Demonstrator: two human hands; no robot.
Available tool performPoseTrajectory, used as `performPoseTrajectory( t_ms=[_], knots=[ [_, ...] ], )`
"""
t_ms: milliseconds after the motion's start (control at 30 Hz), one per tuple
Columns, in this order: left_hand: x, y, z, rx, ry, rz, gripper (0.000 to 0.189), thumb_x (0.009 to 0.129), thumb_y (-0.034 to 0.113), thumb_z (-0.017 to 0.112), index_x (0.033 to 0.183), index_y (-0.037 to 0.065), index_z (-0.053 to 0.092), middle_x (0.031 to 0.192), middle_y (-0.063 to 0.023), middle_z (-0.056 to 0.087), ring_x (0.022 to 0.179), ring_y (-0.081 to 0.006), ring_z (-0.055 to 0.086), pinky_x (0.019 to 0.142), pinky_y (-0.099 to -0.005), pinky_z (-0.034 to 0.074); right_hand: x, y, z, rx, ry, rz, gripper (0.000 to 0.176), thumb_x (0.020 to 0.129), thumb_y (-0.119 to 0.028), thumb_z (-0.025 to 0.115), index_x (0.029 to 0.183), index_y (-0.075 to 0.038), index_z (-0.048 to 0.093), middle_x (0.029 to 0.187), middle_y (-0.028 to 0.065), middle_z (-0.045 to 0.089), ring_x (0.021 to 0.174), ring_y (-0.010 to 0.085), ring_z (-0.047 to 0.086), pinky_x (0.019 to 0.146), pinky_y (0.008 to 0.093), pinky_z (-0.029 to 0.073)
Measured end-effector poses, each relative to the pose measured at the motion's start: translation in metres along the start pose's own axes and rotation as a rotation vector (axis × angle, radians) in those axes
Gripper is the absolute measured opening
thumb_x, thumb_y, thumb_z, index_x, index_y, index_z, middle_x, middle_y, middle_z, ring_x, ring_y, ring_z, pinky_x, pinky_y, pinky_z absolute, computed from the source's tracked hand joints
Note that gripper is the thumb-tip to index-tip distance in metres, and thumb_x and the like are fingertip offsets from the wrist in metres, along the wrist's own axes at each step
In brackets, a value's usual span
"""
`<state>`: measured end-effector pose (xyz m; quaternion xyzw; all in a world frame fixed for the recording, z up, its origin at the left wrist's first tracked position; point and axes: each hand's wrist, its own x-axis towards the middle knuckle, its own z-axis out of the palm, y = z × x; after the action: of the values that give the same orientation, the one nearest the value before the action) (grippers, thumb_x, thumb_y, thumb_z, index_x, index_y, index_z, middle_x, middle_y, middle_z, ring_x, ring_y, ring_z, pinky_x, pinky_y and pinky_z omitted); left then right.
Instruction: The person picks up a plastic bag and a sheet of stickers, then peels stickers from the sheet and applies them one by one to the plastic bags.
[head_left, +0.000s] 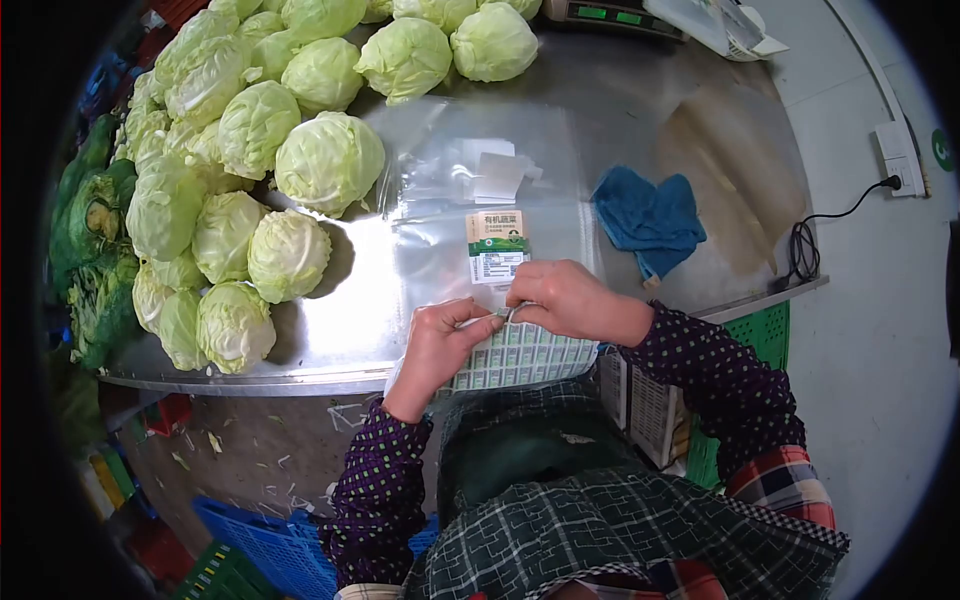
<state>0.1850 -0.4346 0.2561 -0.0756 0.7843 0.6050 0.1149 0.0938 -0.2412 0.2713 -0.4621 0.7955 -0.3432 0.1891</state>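
Note:
My left hand (445,343) and my right hand (560,298) meet at the table's front edge, fingers pinched close together. Between them is the top edge of a sheet of small green-and-white stickers (520,358), which hangs down over the table edge. Just beyond my fingers, a printed label (497,245) in green, beige and white lies on a stack of clear plastic bags (430,200). White paper slips (497,177) lie farther up on the bags. My fingertips partly hide what they pinch.
Cabbages (328,162) are heaped along the metal table's left and back. A blue cloth (648,222) lies to the right. A scale (610,14) stands at the back. Below are blue crates (265,545) and a green crate (765,335). A black cable (803,250) hangs at the right edge.

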Motion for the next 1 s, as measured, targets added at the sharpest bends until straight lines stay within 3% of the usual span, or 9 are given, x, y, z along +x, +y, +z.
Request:
performPoseTrajectory(
  t_ms=[100, 533, 667, 733, 767, 867, 900, 967, 1000],
  knots=[
    [0.003, 0.003, 0.0, -0.077, -0.021, -0.151, 0.017, 0.078, 0.014, 0.072, 0.081, -0.002, 0.07, 0.066, -0.0095, 0.066, 0.057, -0.0089, 0.055, 0.055, -0.0263, 0.045, 0.0, 0.0, 0.003, -0.12, 0.072, -0.062, 0.018, 0.072, -0.013, 0.07, 0.086, -0.006, 0.063, 0.083, 0.009, 0.059, 0.079, 0.0294, 0.06, 0.067, 0.0392, 0.048],
    [0.014, -0.002, -0.003, -0.334, -0.052, -0.331, 0.022, 0.084, 0.016, 0.068, 0.086, -0.005, 0.069, 0.068, -0.0034, 0.065, 0.059, -0.0068, 0.053, 0.053, -0.0233, 0.043, 0.006, -0.001, 0.009, -0.275, 0.096, -0.046, 0.009, 0.074, -0.012, 0.067, 0.081, -0.009, 0.062, 0.077, 0.0068, 0.057, 0.073, 0.0279, 0.059, 0.06, 0.0383, 0.048],
    [0.019, -0.011, -0.008, -0.388, -0.016, -0.394, 0.021, 0.086, 0.016, 0.065, 0.085, -0.005, 0.069, 0.068, -0.0027, 0.064, 0.059, -0.0069, 0.054, 0.054, -0.0226, 0.043, 0.012, 0.006, 0.004, -0.039, 0.219, -0.039, 0.005, 0.075, -0.01, 0.065, 0.079, -0.006, 0.064, 0.074, 0.0064, 0.062, 0.068, 0.023, 0.062, 0.058, 0.0352, 0.049],
    [0.018, -0.009, -0.015, -0.248, -0.024, -0.383, 0.021, 0.087, 0.016, 0.065, 0.083, -0.004, 0.068, 0.065, -0.001, 0.063, 0.059, -0.0066, 0.054, 0.055, -0.0222, 0.043, 0.021, 0.016, -0.022, 0.651, 0.293, 0.632, 0.01, 0.078, -0.01, 0.066, 0.08, 0.0, 0.066, 0.073, 0.0056, 0.065, 0.065, 0.0136, 0.06, 0.057, 0.028, 0.048],
    [0.016, -0.005, -0.016, -0.247, -0.03, -0.381, 0.021, 0.087, 0.016, 0.065, 0.083, -0.004, 0.068, 0.065, -0.001, 0.063, 0.059, -0.0066, 0.054, 0.055, -0.0222, 0.043, 0.018, 0.023, -0.025, 0.649, 0.299, 0.635, 0.01, 0.078, -0.01, 0.066, 0.08, 0.0, 0.066, 0.073, 0.0056, 0.065, 0.065, 0.0136, 0.06, 0.057, 0.028, 0.048],
    [0.009, -0.006, -0.013, -0.084, -0.225, 0.024, 0.018, 0.086, 0.016, 0.065, 0.085, -0.002, 0.068, 0.075, -0.0053, 0.065, 0.066, -0.0081, 0.054, 0.06, -0.0255, 0.044, 0.008, 0.043, -0.009, 0.654, 0.45, 0.767, 0.016, 0.081, -0.011, 0.068, 0.081, 0.005, 0.066, 0.07, 0.003, 0.063, 0.061, 0.0057, 0.055, 0.055, 0.0199, 0.042],
    [0.011, -0.009, -0.011, -0.087, -0.225, 0.025, 0.018, 0.086, 0.016, 0.065, 0.085, -0.002, 0.068, 0.075, -0.0053, 0.065, 0.066, -0.0081, 0.054, 0.06, -0.0255, 0.044, 0.006, 0.044, 0.001, 0.652, 0.449, 0.768, 0.016, 0.081, -0.011, 0.068, 0.081, 0.005, 0.066, 0.07, 0.003, 0.063, 0.061, 0.0057, 0.055, 0.055, 0.0199, 0.042],
    [0.013, -0.011, -0.008, -0.046, -0.251, -0.064, 0.016, 0.084, 0.014, 0.067, 0.085, -0.002, 0.068, 0.085, -0.0098, 0.067, 0.079, -0.0121, 0.06, 0.081, -0.0307, 0.047, 0.004, 0.041, 0.013, 0.562, 0.571, 0.715, 0.014, 0.081, -0.009, 0.068, 0.082, 0.004, 0.066, 0.071, 0.0018, 0.063, 0.061, 0.0045, 0.054, 0.054, 0.0188, 0.041],
    [0.013, -0.01, -0.008, -0.046, -0.253, -0.066, 0.016, 0.084, 0.014, 0.067, 0.085, -0.002, 0.068, 0.085, -0.0098, 0.067, 0.079, -0.0121, 0.06, 0.081, -0.0307, 0.047, 0.001, 0.039, 0.014, 0.563, 0.571, 0.717, 0.014, 0.081, -0.009, 0.068, 0.082, 0.004, 0.066, 0.071, 0.0018, 0.063, 0.061, 0.0045, 0.054, 0.054, 0.0188, 0.041]
  ],
)
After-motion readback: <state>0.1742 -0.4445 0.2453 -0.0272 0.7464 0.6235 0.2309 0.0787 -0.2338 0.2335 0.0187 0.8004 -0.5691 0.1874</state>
